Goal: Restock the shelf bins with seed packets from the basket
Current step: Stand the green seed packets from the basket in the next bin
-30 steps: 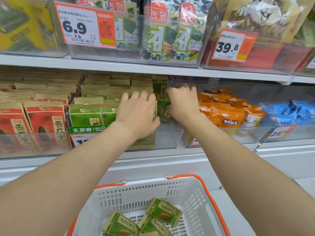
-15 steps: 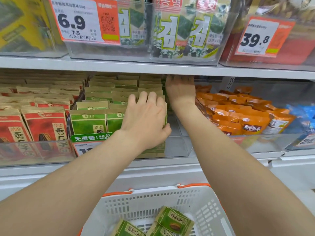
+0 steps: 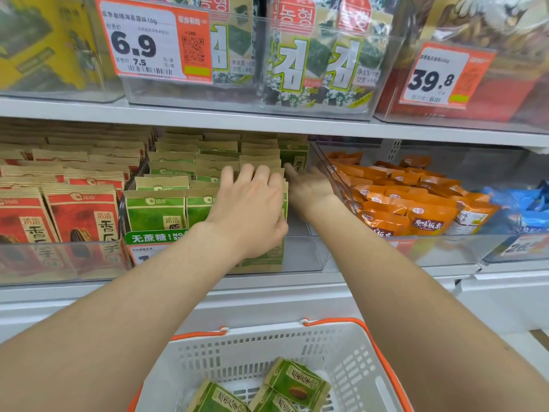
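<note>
Seed packets (image 3: 157, 212), green, stand in rows in a clear shelf bin (image 3: 306, 254). The left hand (image 3: 249, 209) grips the front ones, fingers over their tops. The right hand (image 3: 312, 188), fingers straight, touches a rear packet (image 3: 294, 157). More packets (image 3: 297, 382) lie in the white basket (image 3: 356, 367).

Green packets (image 3: 297, 384), white orange-rimmed basket (image 3: 353, 370)

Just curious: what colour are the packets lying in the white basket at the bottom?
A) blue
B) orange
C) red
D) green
D: the seed packets lying loose in the basket have green fronts with tan edges.
</note>
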The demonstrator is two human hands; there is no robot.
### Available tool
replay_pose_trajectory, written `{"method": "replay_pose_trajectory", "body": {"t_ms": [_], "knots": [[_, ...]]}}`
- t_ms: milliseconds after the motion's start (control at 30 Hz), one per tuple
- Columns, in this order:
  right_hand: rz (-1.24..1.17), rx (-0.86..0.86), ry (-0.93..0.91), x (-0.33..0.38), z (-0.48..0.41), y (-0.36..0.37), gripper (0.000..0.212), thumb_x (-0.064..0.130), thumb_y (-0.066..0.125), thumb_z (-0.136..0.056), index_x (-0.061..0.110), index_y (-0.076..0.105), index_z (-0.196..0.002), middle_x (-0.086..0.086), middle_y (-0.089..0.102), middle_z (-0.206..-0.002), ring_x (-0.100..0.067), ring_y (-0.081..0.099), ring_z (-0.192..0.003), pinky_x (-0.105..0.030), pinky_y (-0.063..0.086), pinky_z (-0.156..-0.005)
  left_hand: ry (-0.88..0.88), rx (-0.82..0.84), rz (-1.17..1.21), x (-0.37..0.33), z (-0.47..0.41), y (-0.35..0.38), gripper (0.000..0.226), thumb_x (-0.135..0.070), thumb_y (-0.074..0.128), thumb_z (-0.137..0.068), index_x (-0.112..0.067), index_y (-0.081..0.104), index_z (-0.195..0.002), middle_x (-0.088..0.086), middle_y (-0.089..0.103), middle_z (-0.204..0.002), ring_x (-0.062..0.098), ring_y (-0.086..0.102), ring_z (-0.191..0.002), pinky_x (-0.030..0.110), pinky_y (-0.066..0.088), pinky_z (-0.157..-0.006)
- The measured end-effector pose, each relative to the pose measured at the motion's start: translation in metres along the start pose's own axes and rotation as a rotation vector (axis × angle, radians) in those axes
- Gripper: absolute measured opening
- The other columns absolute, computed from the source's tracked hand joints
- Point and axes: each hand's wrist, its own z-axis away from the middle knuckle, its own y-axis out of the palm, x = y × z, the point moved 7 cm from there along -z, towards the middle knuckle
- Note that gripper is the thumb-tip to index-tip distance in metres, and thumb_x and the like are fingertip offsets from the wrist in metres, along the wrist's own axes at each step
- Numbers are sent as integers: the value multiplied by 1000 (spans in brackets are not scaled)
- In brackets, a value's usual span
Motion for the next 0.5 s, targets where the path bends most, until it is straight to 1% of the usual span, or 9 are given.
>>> {"method": "replay_pose_trajectory", "body": {"t_ms": [67, 133, 200, 233, 300, 333, 400, 467, 500], "knots": [[0, 46, 9, -1, 1, 6, 53, 20, 48, -105, 20, 38, -157, -9, 36, -152, -33, 49, -137, -45, 31, -118, 3, 25, 25, 1, 2, 2, 52, -47, 50, -94, -14, 49, -134, 8, 57, -132, 34, 51, -120, 55, 37, -105], [32, 104, 17, 0, 4, 9, 62, 26, 47, -107, 20, 24, -165, -10, 28, -166, -37, 31, -153, -52, 16, -128, 7, 39, 39, 2, 5, 3, 58, -46, 51, -93, -15, 44, -141, 7, 55, -137, 34, 50, -125, 57, 34, -108], [101, 145, 16, 1, 13, 9, 70, 33, 46, -108, 20, 13, -168, -9, 15, -173, -36, 13, -159, -56, 5, -129, 17, 43, 61, 1, 10, 3, 67, -44, 52, -93, -13, 36, -150, 8, 49, -147, 33, 46, -133, 58, 30, -113], [120, 132, 15, 2, 18, 6, 72, 34, 47, -108, 19, 12, -168, -11, 13, -173, -36, 10, -160, -57, 3, -129, 22, 41, 76, 1, 12, 2, 72, -43, 53, -93, -12, 32, -154, 9, 44, -152, 33, 42, -138, 59, 28, -116], [121, 81, 12, 4, 30, -4, 69, 33, 47, -107, 14, 18, -167, -17, 21, -170, -35, 13, -159, -58, 2, -128, 32, 21, 113, 0, 19, -3, 80, -40, 55, -93, -8, 26, -159, 11, 36, -161, 33, 33, -148, 59, 24, -120], [119, 54, 11, 4, 37, -10, 65, 31, 46, -106, 12, 24, -165, -19, 27, -167, -36, 17, -158, -58, 2, -128, 40, 3, 124, -1, 22, -6, 82, -39, 57, -92, -6, 25, -160, 12, 32, -163, 33, 29, -151, 60, 23, -121], [109, -31, 15, 1, 52, -26, 51, 25, 43, -105, 9, 44, -154, -19, 46, -155, -38, 32, -150, -58, 6, -128, 62, -45, 128, -5, 30, -14, 83, -36, 61, -89, -5, 29, -159, 15, 31, -165, 36, 27, -153, 59, 24, -120], [76, -140, 3, -6, 71, -42, 40, 19, 46, -102, 10, 60, -138, -17, 60, -139, -38, 46, -139, -58, 14, -125, 99, -114, 126, -10, 40, -25, 77, -32, 65, -84, -7, 40, -152, 16, 39, -158, 40, 34, -146, 56, 30, -114], [44, -198, -10, -9, 81, -48, 34, 15, 49, -99, 11, 65, -130, -15, 64, -131, -38, 51, -132, -57, 22, -122, 118, -154, 119, -13, 45, -31, 67, -30, 65, -82, -10, 47, -144, 15, 45, -149, 40, 40, -138, 54, 35, -107]]}}
